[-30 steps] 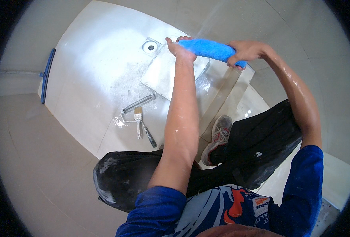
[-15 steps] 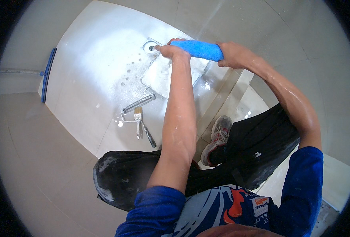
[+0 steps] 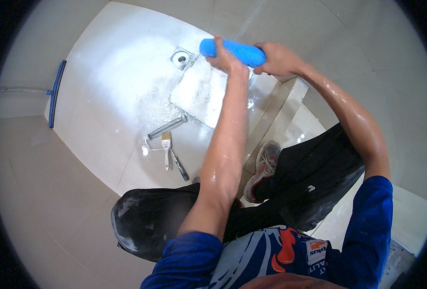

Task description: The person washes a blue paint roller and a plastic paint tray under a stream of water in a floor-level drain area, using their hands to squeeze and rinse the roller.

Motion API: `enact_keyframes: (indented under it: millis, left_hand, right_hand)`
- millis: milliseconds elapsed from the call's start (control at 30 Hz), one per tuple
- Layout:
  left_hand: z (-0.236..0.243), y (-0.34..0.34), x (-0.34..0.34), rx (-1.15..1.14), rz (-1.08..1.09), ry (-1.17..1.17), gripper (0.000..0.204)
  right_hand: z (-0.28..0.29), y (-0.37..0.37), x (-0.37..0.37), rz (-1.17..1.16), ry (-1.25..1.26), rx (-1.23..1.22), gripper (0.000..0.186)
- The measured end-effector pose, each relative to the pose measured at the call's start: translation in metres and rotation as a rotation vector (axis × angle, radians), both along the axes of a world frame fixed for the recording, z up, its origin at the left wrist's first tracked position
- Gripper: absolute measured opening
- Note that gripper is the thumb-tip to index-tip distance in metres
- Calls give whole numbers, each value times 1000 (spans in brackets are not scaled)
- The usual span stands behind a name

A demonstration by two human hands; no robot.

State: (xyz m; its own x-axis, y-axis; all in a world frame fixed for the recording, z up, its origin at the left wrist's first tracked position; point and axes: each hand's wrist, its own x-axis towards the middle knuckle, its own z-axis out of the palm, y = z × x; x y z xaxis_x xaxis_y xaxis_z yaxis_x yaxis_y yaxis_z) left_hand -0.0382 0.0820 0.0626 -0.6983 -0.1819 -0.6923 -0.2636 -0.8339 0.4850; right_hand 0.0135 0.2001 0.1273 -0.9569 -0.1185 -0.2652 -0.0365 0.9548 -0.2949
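Note:
A fluffy blue paint roller sleeve (image 3: 244,52), off its frame, is held nearly level over the wet floor. My right hand (image 3: 277,59) grips its right end. My left hand (image 3: 224,59) is closed round it near the left end, some fingers hidden by the sleeve. Beneath my left hand lies a wet, whitish square panel (image 3: 196,91); I cannot make out whether it is a tray or a flat cover. A bare metal roller frame (image 3: 167,127) rests on the floor nearer me, beside a paintbrush (image 3: 166,144) with pale bristles.
A round drain (image 3: 181,59) in a square plate sits at the panel's far left corner. A blue squeegee (image 3: 57,94) leans at the left wall. Right of the panel runs a low raised ledge (image 3: 276,113), close to my shoe (image 3: 264,171). Tiled walls surround the floor.
My left hand has slid right along the sleeve from its left end, baring that end. The sleeve and my right hand have shifted slightly up and left. The floor tools stay put.

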Motion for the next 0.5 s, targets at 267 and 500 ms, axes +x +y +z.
enact_keyframes:
  millis: [267,500]
  left_hand:
    - [-21,-11,-4,458,-284,335,37]
    - [-29,-32,-27,303,-376,356,35]
  right_hand:
    - [27,-13,-14,-233,-508,-512,46]
    - [20,-20,-5,-339,-558,-701,42]
